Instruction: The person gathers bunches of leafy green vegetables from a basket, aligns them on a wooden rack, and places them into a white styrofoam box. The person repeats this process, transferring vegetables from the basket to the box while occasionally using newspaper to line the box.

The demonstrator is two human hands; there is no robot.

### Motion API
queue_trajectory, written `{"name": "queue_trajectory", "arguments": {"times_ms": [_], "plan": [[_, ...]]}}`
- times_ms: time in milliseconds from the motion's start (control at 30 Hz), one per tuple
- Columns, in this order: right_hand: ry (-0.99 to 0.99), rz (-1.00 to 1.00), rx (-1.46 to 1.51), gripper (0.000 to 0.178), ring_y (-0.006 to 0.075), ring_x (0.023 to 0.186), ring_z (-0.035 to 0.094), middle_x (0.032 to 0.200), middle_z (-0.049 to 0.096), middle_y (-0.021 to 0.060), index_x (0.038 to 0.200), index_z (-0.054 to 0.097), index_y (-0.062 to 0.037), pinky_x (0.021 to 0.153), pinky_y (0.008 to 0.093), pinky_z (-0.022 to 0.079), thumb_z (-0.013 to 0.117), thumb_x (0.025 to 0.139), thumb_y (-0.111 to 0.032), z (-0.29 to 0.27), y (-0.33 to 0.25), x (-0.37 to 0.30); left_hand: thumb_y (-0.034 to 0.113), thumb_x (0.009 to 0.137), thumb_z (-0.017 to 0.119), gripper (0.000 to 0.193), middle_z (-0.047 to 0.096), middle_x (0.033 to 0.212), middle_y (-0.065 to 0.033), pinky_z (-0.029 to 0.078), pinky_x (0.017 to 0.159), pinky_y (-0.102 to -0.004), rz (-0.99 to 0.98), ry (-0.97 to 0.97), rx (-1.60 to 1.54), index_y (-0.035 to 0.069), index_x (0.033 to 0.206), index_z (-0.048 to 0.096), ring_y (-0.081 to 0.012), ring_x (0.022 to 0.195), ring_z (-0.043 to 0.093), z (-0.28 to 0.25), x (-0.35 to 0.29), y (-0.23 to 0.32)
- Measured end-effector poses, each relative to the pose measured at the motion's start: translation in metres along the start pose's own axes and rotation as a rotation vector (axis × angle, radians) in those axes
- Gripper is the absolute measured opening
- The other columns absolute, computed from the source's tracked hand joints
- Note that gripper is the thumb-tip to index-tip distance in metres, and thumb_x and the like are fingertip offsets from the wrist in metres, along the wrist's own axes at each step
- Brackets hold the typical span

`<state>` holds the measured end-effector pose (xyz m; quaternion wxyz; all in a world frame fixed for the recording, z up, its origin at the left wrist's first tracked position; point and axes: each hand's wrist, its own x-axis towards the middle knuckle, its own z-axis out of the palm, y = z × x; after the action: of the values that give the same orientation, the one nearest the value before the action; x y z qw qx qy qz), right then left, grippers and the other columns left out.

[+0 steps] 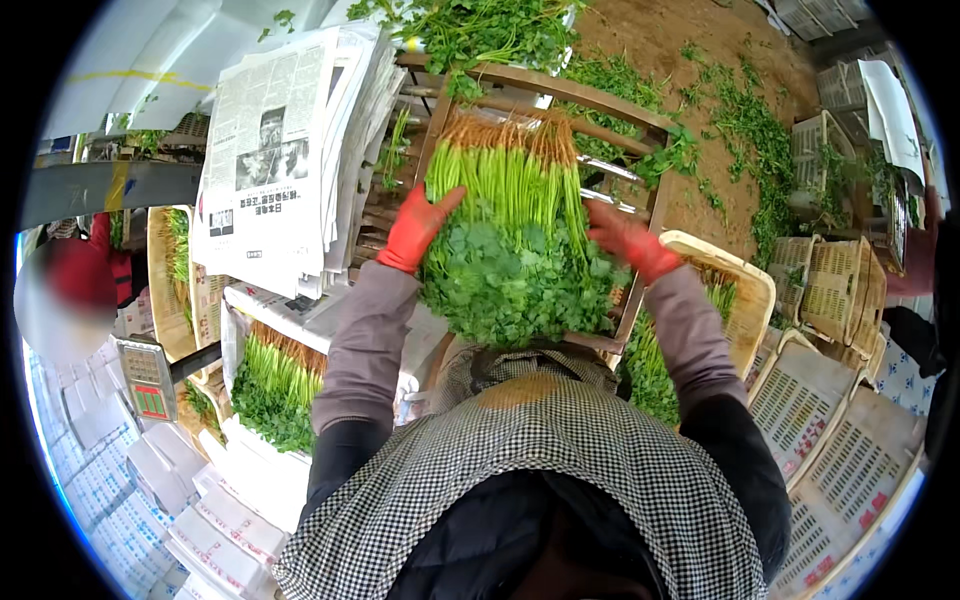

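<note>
A broad bunch of leafy greens (515,190) lies in front of me on a wooden slatted rack (655,215). Its brown roots point away from me, and its thin pale stems run down to dark green leaves. My left hand (418,230), in a red glove, rests against the bunch's left side, thumb stretched over the stems and the other fingers partly hidden. On the opposite side, my right hand (630,240), also red-gloved, has its fingers stretched out beside the stems, slightly blurred. Neither hand is wrapped around anything.
Left of the rack stands a stack of newspapers (265,160). More greens (275,390) fill a box at lower left, near a scale (148,378). Plastic crates (820,440) line the right side. Loose greens (755,150) litter the brown floor. Another person (85,270) is at far left.
</note>
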<state>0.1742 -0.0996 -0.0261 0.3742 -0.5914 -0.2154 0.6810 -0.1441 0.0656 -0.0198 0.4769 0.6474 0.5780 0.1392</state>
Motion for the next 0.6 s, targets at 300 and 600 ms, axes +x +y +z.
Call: {"name": "queue_trajectory", "arguments": {"times_ms": [300,600], "plan": [[0.325,-0.264,0.323,0.066,0.0193,0.113,0.062,0.124,0.065,0.013,0.138,0.049,0.0033,0.098,0.0313,0.048,0.078,0.088,-0.03,0.086,-0.009,-0.003,0.032,0.088,0.075,0.062,0.066,0.122,-0.0102,0.053,0.091,-0.0363,0.023,-0.26,-0.663,-0.003,0.135,0.053,-0.0238,0.102,0.066,-0.005,-0.011,0.005],[0.625,-0.088,-0.201,0.047,0.0241,0.121,0.058,0.131,0.062,0.0166,0.128,0.059,0.0024,0.098,0.035,0.045,0.068,0.095,-0.03,0.014,0.021,-0.045,0.007,0.075,0.069,0.062,0.05,0.143,-0.0199,0.04,0.109,-0.0471,0.731,0.393,0.701,0.001,0.135,0.054,-0.0423,0.13,0.047,-0.023,0.025,0.06]]}}
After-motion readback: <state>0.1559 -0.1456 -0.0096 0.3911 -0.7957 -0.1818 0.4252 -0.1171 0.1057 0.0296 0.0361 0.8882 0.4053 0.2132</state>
